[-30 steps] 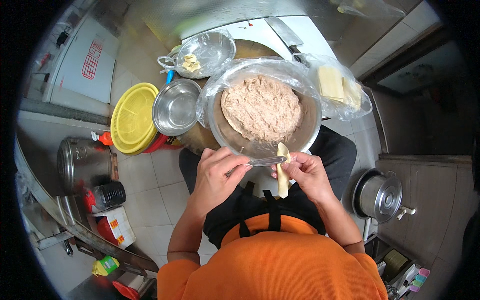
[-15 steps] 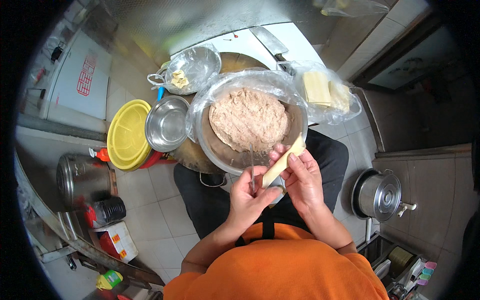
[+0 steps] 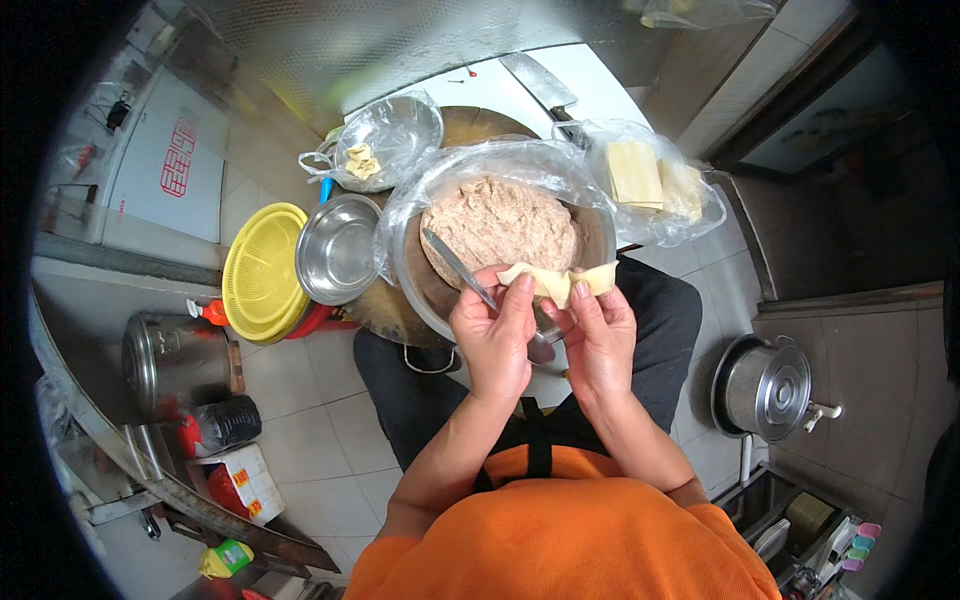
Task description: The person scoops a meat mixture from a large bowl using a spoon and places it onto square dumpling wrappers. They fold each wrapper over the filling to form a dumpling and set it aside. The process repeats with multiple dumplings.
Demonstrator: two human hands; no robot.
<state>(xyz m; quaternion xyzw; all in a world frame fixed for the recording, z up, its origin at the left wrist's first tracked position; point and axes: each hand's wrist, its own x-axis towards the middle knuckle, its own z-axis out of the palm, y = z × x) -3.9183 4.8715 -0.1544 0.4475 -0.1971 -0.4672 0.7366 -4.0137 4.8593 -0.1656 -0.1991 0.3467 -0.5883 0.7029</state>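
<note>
Left hand (image 3: 497, 335) and right hand (image 3: 598, 340) are pinching a pale, folded dough wrapper (image 3: 548, 284) with their fingertips, holding it over the near side of a large metal bowl (image 3: 598, 228). The left is also grasping a slender metal utensil (image 3: 458, 264). Pinkish minced filling (image 3: 500, 225) is sitting in the bowl, clear plastic (image 3: 440, 172) is draping over its far rim, and flat square wrappers (image 3: 634, 175) are lying in a bag (image 3: 707, 222) to the right.

We now hold the wrapper (image 3: 550, 285) crosswise instead of slanted, our left hand (image 3: 495, 345) and right hand (image 3: 600, 348) pinching it side by side. The metal tool (image 3: 457, 262), pointing straight ahead a moment ago, slants leftward over the meat (image 3: 510, 222).
</note>
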